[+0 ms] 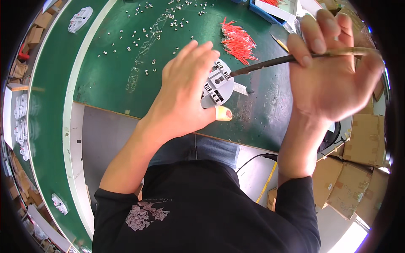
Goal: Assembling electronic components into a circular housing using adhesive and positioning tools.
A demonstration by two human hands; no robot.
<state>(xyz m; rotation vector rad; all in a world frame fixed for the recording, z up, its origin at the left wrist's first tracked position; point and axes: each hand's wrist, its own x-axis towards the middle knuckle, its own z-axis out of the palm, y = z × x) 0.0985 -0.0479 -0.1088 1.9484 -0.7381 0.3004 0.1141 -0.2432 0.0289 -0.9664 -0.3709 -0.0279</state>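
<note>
My left hand (pixel 185 90) is closed on a round light-grey plastic part (pixel 228 86), its fingers over the far left side and its thumb by the near edge. Pale tape wraps that thumb. Metal clips and dark slots show on the part's upper face; my hand covers its left side. In my right hand (pixel 327 76), palm turned up and fingers curled, lies a long thin dark stick-like tool (pixel 270 63), tan toward its right end. Its tip reaches the part's right edge; whether it touches, I cannot tell.
Small metal pieces (pixel 145 36) lie scattered across the green table (pixel 263 109). Beyond the part is a pile of red wires (pixel 238 42), with a yellow-handled tool (pixel 279 43) to its right. A green conveyor (pixel 50 109) carrying white parts runs at left; cardboard boxes (pixel 363 139) stand at right.
</note>
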